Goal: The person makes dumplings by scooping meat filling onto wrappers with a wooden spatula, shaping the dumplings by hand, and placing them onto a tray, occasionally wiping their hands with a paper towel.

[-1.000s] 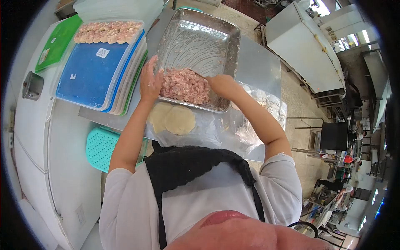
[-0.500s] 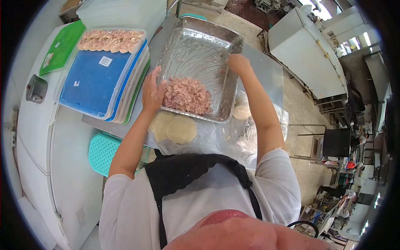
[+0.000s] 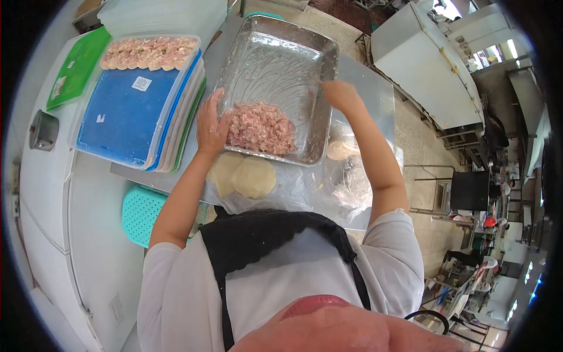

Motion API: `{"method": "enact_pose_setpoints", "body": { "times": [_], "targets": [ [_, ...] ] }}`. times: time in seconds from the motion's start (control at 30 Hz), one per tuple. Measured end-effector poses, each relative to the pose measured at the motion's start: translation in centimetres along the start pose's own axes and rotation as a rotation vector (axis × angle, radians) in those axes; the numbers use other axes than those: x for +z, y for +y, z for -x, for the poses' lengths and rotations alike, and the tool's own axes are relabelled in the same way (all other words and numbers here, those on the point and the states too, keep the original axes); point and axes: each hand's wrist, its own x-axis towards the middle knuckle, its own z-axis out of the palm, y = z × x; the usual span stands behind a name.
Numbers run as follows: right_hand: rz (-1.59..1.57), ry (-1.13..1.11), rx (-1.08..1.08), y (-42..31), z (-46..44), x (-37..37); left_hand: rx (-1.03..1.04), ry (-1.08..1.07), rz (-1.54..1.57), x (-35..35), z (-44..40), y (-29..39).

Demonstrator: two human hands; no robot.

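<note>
A deep metal tray [image 3: 275,29] holds a mound of pink minced meat [image 3: 261,128] heaped in its near left part. My left hand [image 3: 212,122] rests against the tray's left side with its fingers stretched upward and apart. Over the tray's right rim, my right hand [image 3: 340,95] is closed; what it grips, if anything, is too hidden to make out. Round pale dough wrappers [image 3: 255,178] lie on plastic just in front of the tray. To their right are more pale dough rounds [image 3: 338,150] beside crumpled clear plastic [image 3: 355,190].
Stacked lidded containers [image 3: 126,117] stand at the left, with a row of filled dumplings [image 3: 149,54] at their back edge. A metal pot [image 3: 44,130], a green lid [image 3: 78,69] and a turquoise basket [image 3: 141,212] are farther left. A white cabinet [image 3: 431,67] stands beyond the table.
My right hand has moved from the meat up and right to the tray's right rim. The left hand keeps its place at the tray's left side. The meat mound looks slightly more rounded.
</note>
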Motion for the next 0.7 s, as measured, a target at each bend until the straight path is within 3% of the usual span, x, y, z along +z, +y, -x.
{"method": "enact_pose_setpoints", "body": {
  "times": [0.1,0.17,0.23,0.3,0.4,0.53,0.7],
  "targets": [
    [0.207,0.064,0.135,1.2,0.0,1.7,0.016,0.019,0.004,0.3,-0.2,-0.3],
    [0.284,0.009,0.005,-0.9,2.2,2.6,0.017,0.041,0.027,0.3,-0.1,-0.5],
    [0.176,-0.044,0.04,-5.5,6.0,1.5,0.011,0.038,0.032,0.3,-0.2,-0.4],
    [0.007,-0.263,-0.007,-10.5,8.9,-0.2,0.005,0.035,0.036,0.4,0.0,-0.6],
    [0.047,-0.323,-0.04,-9.9,9.5,-2.2,0.034,0.04,0.043,0.4,0.0,-0.8],
    [0.081,-0.113,0.162,-4.2,5.1,-2.1,0.031,0.032,0.014,0.3,0.1,-0.6],
    [0.16,0.095,0.185,-1.6,1.4,2.6,0.036,0.027,-0.02,0.5,0.0,-0.8]
  ]
}}
